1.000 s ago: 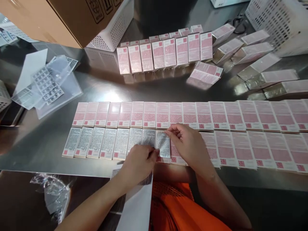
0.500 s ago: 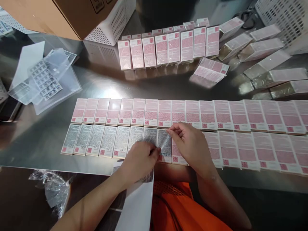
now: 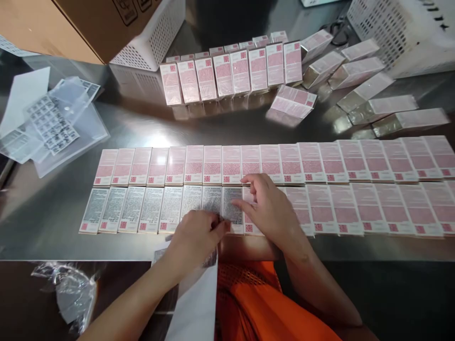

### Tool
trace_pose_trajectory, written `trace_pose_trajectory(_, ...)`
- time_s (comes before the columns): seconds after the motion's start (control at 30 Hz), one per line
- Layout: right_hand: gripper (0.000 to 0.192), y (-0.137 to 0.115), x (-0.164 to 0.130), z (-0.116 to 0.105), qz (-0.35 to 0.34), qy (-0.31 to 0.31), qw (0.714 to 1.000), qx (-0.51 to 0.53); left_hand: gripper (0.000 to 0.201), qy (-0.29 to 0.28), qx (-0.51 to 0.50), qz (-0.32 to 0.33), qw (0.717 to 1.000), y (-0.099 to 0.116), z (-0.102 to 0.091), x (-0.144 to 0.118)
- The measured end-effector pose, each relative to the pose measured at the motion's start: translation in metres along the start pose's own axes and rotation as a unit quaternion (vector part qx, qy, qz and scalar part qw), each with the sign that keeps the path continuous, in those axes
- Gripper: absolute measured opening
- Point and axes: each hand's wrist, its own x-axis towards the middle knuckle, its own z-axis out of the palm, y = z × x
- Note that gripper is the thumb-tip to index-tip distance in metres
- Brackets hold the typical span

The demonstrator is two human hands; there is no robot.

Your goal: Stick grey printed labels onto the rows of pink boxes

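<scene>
Two rows of pink-and-white boxes lie side by side on the metal table. Grey printed labels cover the left boxes of the nearer row. My right hand is over the last labelled box, thumb on its label and index finger stretched apart from the thumb. At that label's lower edge, my left hand has thumb and index finger close together. Its curled fingers hold a white label sheet that hangs over the table edge. The hand hides the sheet's upper end.
More pink boxes stand farther back, with several lying at the right. White baskets and a cardboard carton are at the back. Loose sheets and plastic sleeves lie left. Clear plastic film is below the table's front edge.
My right thumb and index finger have spread from a pinch at the label's upper corner, with the thumb now lower on the label. The left hand stays at its lower edge. The view has shifted.
</scene>
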Motion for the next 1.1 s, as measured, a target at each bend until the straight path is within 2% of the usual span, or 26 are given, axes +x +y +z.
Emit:
trace_pose_trajectory(0.1, 0.043, 0.007, -0.017, -0.01, -0.086, -0.086, 0.992, 0.021, 0.049, 0.059, -0.023, -0.01, 0.998, -0.008, -0.015, -0.006)
trace_pose_trajectory(0.2, 0.039, 0.005, -0.033, -0.022, -0.11, -0.159, 0.977, 0.091, 0.054, 0.161, -0.073, -0.06, 0.982, -0.017, -0.041, -0.013)
trace_pose_trajectory(0.27, 0.039, -0.006, -0.04, -0.025, -0.087, -0.159, 0.969, 0.167, 0.054, 0.236, -0.095, -0.111, 0.961, -0.021, -0.056, -0.017)
trace_pose_trajectory(0.33, 0.052, -0.024, -0.042, -0.019, -0.063, -0.141, 0.957, 0.244, 0.054, 0.318, -0.107, -0.132, 0.933, -0.022, -0.066, -0.021)
trace_pose_trajectory(0.4, 0.062, -0.044, -0.04, -0.008, -0.057, -0.135, 0.939, 0.31, 0.055, 0.389, -0.132, -0.107, 0.906, -0.022, -0.069, -0.025)
trace_pose_trajectory(0.47, 0.05, -0.06, -0.033, 0.004, -0.064, -0.134, 0.924, 0.352, 0.055, 0.43, -0.179, -0.059, 0.883, -0.024, -0.068, -0.03)
trace_pose_trajectory(0.5, 0.038, -0.064, -0.03, 0.009, -0.068, -0.124, 0.921, 0.362, 0.053, 0.429, -0.211, -0.026, 0.878, -0.026, -0.067, -0.032)
trace_pose_trajectory(0.57, 0.019, -0.068, -0.022, 0.016, -0.079, -0.085, 0.927, 0.357, 0.039, 0.354, -0.282, 0.043, 0.891, -0.033, -0.067, -0.038)
trace_pose_trajectory(0.6, 0.015, -0.067, -0.019, 0.017, -0.086, -0.065, 0.934, 0.34, 0.036, 0.296, -0.313, 0.067, 0.9, -0.037, -0.067, -0.041)
trace_pose_trajectory(0.63, 0.015, -0.066, -0.017, 0.018, -0.093, -0.047, 0.943, 0.317, 0.042, 0.242, -0.333, 0.078, 0.908, -0.041, -0.067, -0.043)
trace_pose_trajectory(0.67, 0.015, -0.065, -0.016, 0.018, -0.104, -0.029, 0.95, 0.293, 0.049, 0.206, -0.341, 0.077, 0.914, -0.045, -0.065, -0.046)
trace_pose_trajectory(0.7, 0.015, -0.065, -0.016, 0.018, -0.121, -0.011, 0.955, 0.269, 0.05, 0.195, -0.338, 0.066, 0.918, -0.048, -0.064, -0.048)
trace_pose_trajectory(0.8, 0.015, -0.07, -0.019, 0.02, -0.185, 0.07, 0.958, 0.209, 0.026, 0.243, -0.301, 0.047, 0.921, -0.053, -0.055, -0.053)
trace_pose_trajectory(0.87, 0.012, -0.076, -0.021, 0.023, -0.214, 0.124, 0.952, 0.179, 0.019, 0.276, -0.278, 0.051, 0.919, -0.052, -0.05, -0.056)
trace_pose_trajectory(1.0, 0.015, -0.088, -0.026, 0.031, -0.218, 0.191, 0.947, 0.139, 0.015, 0.317, -0.234, 0.063, 0.917, -0.048, -0.045, -0.061)
trace_pose_trajectory(1.1, 0.017, -0.093, -0.031, 0.036, -0.22, 0.242, 0.939, 0.107, 0.017, 0.333, -0.244, 0.059, 0.909, -0.049, -0.043, -0.063)
